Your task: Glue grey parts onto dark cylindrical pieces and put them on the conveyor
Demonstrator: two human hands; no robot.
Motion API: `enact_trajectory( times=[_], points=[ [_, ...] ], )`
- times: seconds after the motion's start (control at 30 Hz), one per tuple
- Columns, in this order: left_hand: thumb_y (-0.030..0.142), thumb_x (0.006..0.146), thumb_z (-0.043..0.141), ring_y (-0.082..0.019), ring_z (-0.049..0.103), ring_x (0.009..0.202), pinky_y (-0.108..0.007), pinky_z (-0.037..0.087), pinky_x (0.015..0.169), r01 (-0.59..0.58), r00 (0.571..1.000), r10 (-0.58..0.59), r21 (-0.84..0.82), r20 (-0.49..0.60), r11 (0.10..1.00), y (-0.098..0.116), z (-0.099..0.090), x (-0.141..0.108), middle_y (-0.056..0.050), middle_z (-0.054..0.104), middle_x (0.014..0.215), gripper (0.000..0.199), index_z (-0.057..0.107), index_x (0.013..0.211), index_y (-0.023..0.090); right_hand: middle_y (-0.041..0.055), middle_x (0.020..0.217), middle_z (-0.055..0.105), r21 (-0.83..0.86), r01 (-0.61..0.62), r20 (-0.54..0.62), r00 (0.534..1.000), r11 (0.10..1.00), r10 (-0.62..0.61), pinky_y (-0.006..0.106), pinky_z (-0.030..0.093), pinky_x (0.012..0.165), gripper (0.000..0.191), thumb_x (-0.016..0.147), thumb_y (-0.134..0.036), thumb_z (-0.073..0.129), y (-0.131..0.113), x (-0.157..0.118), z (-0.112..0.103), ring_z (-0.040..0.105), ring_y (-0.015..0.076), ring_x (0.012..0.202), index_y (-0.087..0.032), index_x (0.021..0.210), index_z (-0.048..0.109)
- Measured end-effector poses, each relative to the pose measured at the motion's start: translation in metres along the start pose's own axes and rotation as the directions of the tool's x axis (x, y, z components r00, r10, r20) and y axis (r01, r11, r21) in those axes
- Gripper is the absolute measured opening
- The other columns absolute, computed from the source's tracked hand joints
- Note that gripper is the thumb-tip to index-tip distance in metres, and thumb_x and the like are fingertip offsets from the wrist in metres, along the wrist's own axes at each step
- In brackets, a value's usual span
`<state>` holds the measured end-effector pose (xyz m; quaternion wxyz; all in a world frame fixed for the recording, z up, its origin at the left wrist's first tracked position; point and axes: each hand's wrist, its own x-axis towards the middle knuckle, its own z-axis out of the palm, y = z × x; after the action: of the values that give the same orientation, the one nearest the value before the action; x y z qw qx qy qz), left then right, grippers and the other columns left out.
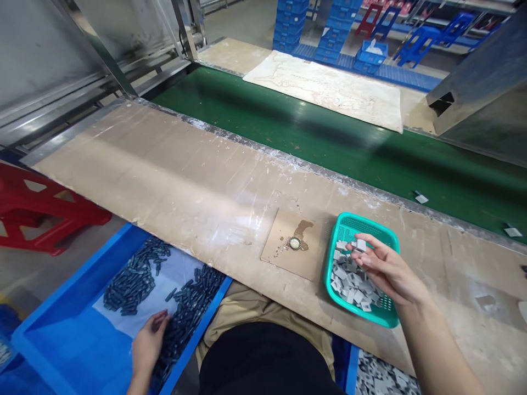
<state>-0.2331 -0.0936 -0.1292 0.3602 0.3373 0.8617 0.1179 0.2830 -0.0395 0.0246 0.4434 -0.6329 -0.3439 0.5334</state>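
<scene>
Over the green basket (pixel 349 227), the right hand (pixel 389 271) pinches a pale piece (pixel 360 245) between thumb and fingers; a loose pinch could drop it among the pale pieces (pixel 349 282) below. At the blue bin (pixel 78 334), the left hand (pixel 147 340) bends beside dark pieces (pixel 191 307); whether its curled fingers grip anything, I cannot tell. Such crowding might make 2 come up together.
</scene>
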Motion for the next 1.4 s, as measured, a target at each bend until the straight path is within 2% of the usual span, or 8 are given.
enact_trajectory(
  times=[0.1,0.23,0.4,0.57,0.73,0.9,1.13,1.4],
  points=[
    [0.027,0.075,0.059,-0.029,0.063,0.103,-0.041,0.052,0.088,0.088,0.990,-0.126,-0.410,-0.065,0.908,0.025,-0.011,-0.010,-0.008,0.069,0.096,0.020,0.062,0.093,0.017,0.0058,0.084,0.070,-0.060,-0.003,0.045,0.999,0.998,0.006,0.035,0.055,0.065,0.038,0.069,-0.047,0.072,-0.009,-0.002,0.017,0.067,0.0205,0.069,-0.024,0.095,0.057],
    [0.012,0.079,0.058,-0.017,0.066,0.097,-0.027,0.053,0.090,0.245,0.965,-0.225,-0.775,0.136,0.582,0.074,-0.020,-0.027,-0.004,0.069,0.096,0.019,0.063,0.096,0.018,0.0065,0.080,0.068,-0.447,0.178,0.067,0.984,0.877,-0.166,0.035,0.053,0.064,0.029,0.080,-0.050,0.060,-0.014,0.001,0.039,0.065,0.0205,0.065,-0.021,0.085,0.062],
    [-0.003,0.079,0.050,-0.014,0.068,0.088,-0.021,0.056,0.083,0.351,0.935,-0.118,-0.825,0.334,0.443,0.125,-0.012,-0.057,-0.006,0.070,0.095,0.024,0.068,0.085,0.012,0.0079,0.088,0.069,-0.742,0.432,0.241,0.886,0.513,-0.396,0.035,0.050,0.071,0.027,0.086,-0.045,0.053,-0.005,0.014,0.062,0.065,0.0243,0.080,-0.022,0.090,0.067],
    [0.002,0.074,0.061,-0.016,0.070,0.079,-0.022,0.059,0.069,0.454,0.855,0.034,-0.780,0.517,0.431,0.141,0.007,-0.080,-0.005,0.072,0.084,0.019,0.069,0.087,0.013,0.0084,0.098,0.067,-0.789,0.500,0.386,0.856,0.356,-0.345,0.035,0.051,0.073,0.029,0.092,-0.037,0.043,0.003,0.021,0.076,0.064,0.0241,0.088,-0.022,0.103,0.065],
    [0.008,0.063,0.075,-0.011,0.067,0.061,-0.017,0.056,0.060,0.439,0.829,0.126,-0.774,0.545,0.457,0.142,0.023,-0.085,-0.005,0.072,0.070,0.016,0.071,0.078,0.011,0.0095,0.090,0.064,-0.818,0.505,0.415,0.849,0.274,-0.327,0.035,0.051,0.071,0.031,0.092,-0.037,0.042,0.010,0.029,0.082,0.063,0.0238,0.083,-0.020,0.097,0.068],
    [0.020,0.057,0.082,-0.016,0.070,0.076,-0.027,0.055,0.081,0.377,0.809,0.232,-0.780,0.540,0.499,0.157,0.026,-0.093,-0.010,0.074,0.082,0.030,0.073,0.083,0.009,0.0096,0.084,0.066,-0.786,0.467,0.358,0.878,0.405,-0.319,0.036,0.052,0.069,0.029,0.089,-0.038,0.049,0.008,0.029,0.085,0.064,0.0230,0.076,-0.019,0.094,0.070],
    [0.024,0.053,0.084,-0.018,0.069,0.075,-0.040,0.054,0.088,0.380,0.740,0.374,-0.807,0.559,0.453,0.204,0.053,-0.123,-0.009,0.075,0.080,0.034,0.075,0.083,0.011,0.0084,0.080,0.073,-0.372,0.126,0.118,0.989,0.919,-0.088,0.033,0.057,0.067,0.030,0.069,-0.041,0.072,-0.020,-0.006,0.091,0.069,0.0237,0.072,-0.018,0.088,0.072],
    [0.026,0.054,0.083,-0.023,0.069,0.081,-0.039,0.057,0.079,0.336,0.686,0.482,-0.825,0.545,0.454,0.238,0.077,-0.152,-0.011,0.075,0.086,0.036,0.074,0.086,0.011,0.0076,0.068,0.072,-0.131,-0.005,0.116,0.993,0.991,0.020,0.028,0.057,0.056,0.025,0.060,-0.034,0.081,-0.026,-0.025,0.101,0.068,0.0207,0.058,-0.017,0.076,0.071]
  ],
)
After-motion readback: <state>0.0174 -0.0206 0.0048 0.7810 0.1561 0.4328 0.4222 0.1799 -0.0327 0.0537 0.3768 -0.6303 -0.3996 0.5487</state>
